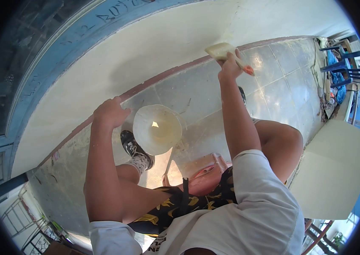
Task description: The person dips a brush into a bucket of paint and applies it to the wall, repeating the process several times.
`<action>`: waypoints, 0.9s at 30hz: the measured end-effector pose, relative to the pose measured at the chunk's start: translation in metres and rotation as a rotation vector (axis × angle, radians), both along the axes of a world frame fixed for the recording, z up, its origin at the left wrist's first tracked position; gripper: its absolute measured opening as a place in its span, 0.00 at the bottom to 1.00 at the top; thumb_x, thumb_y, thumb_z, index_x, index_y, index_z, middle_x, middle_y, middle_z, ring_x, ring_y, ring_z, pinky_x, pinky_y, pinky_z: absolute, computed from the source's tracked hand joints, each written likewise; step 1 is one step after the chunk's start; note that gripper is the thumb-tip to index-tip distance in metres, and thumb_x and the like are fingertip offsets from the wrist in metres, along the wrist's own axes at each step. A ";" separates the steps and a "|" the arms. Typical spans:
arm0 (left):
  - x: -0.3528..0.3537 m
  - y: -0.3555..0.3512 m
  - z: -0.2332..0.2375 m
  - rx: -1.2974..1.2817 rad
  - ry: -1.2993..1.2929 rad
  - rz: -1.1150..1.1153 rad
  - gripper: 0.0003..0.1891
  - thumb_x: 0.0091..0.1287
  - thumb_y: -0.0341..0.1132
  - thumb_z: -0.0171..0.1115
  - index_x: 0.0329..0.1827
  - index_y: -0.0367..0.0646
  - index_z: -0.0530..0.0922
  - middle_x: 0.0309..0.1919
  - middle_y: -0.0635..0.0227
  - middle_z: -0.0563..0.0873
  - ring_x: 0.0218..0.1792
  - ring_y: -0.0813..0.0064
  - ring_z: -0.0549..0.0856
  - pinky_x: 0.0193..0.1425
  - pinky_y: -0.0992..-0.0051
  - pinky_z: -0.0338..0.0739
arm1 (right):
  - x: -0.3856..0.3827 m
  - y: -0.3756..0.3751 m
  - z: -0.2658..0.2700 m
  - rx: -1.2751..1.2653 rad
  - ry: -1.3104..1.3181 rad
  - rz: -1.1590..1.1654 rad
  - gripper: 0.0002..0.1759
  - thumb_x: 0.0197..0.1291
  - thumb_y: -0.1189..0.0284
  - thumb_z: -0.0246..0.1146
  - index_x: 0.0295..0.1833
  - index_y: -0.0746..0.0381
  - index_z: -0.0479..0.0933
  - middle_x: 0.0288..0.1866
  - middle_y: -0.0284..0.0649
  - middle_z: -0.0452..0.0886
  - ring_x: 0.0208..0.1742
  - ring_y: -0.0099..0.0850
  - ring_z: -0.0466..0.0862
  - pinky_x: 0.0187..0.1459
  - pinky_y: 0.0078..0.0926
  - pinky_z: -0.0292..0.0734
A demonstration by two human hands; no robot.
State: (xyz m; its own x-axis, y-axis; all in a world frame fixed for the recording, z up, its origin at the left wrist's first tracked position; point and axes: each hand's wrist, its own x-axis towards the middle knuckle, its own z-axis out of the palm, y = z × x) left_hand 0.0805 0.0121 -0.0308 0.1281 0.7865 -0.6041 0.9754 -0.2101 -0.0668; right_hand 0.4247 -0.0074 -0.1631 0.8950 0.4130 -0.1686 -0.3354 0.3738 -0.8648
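My right hand (231, 67) is closed around the handle of a wide paintbrush (222, 51). The brush's pale head is against or close to the lower part of the white wall (180, 38), and its handle ends in an orange-red tip. My left hand (112, 112) hangs near the base of the wall, its thumb apart from the fingers, with nothing visible in it. Just right of that hand, a white bucket (142, 127) stands on the floor with some pale liquid inside. My left shoe (131, 144) is beside the bucket.
A pink plastic stool (207, 174) is beneath me on the grey tiled floor (201, 102). Blue plastic chairs (345, 63) and clutter stand at the far right, near a pale board (337, 165). A blue window frame (31, 97) borders the wall on the left.
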 end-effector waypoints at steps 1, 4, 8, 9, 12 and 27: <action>0.002 0.000 -0.003 0.000 -0.003 -0.005 0.29 0.61 0.51 0.58 0.61 0.43 0.72 0.56 0.57 0.80 0.58 0.59 0.79 0.62 0.62 0.73 | 0.005 0.021 0.010 0.021 -0.040 0.015 0.28 0.58 0.82 0.55 0.66 0.69 0.62 0.59 0.52 0.70 0.53 0.44 0.79 0.43 0.40 0.86; 0.006 0.004 -0.004 -0.022 0.002 -0.007 0.29 0.61 0.51 0.59 0.62 0.43 0.72 0.57 0.57 0.79 0.58 0.59 0.78 0.62 0.62 0.73 | 0.007 0.034 0.081 0.091 -0.050 0.030 0.29 0.57 0.83 0.56 0.66 0.68 0.62 0.57 0.53 0.70 0.51 0.46 0.79 0.43 0.39 0.86; 0.000 0.003 -0.004 -0.037 -0.041 0.037 0.31 0.60 0.51 0.59 0.63 0.42 0.71 0.58 0.56 0.79 0.58 0.59 0.78 0.63 0.62 0.72 | 0.004 -0.012 0.106 0.249 -0.103 0.094 0.33 0.56 0.82 0.56 0.69 0.68 0.57 0.57 0.54 0.70 0.50 0.44 0.80 0.43 0.38 0.86; -0.006 0.000 -0.010 -0.016 -0.071 0.025 0.32 0.60 0.51 0.60 0.64 0.41 0.70 0.58 0.56 0.78 0.59 0.59 0.78 0.63 0.63 0.72 | 0.002 -0.029 0.105 0.205 -0.109 0.075 0.34 0.56 0.82 0.56 0.70 0.67 0.56 0.57 0.54 0.70 0.51 0.44 0.80 0.43 0.38 0.86; -0.026 -0.018 -0.027 -0.030 -0.173 0.059 0.33 0.60 0.51 0.60 0.64 0.39 0.70 0.59 0.53 0.78 0.59 0.59 0.78 0.63 0.64 0.71 | 0.003 -0.075 0.075 0.151 0.163 0.078 0.28 0.57 0.78 0.55 0.65 0.68 0.61 0.57 0.49 0.71 0.50 0.49 0.78 0.45 0.41 0.81; -0.051 -0.182 -0.239 -0.337 -1.103 1.365 0.23 0.64 0.45 0.62 0.56 0.41 0.70 0.50 0.56 0.79 0.47 0.55 0.82 0.47 0.63 0.80 | -0.075 -0.163 -0.039 0.017 0.586 0.544 0.18 0.60 0.76 0.62 0.54 0.68 0.71 0.49 0.43 0.79 0.46 0.34 0.83 0.45 0.30 0.83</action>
State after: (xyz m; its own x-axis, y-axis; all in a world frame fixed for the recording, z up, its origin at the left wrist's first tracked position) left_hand 0.0299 -0.1703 -0.2697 -0.0282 0.5433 -0.8391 0.0119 0.8395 0.5432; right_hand 0.3501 -0.1700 -0.2017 0.3350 0.7729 -0.5388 -0.8725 0.0385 -0.4871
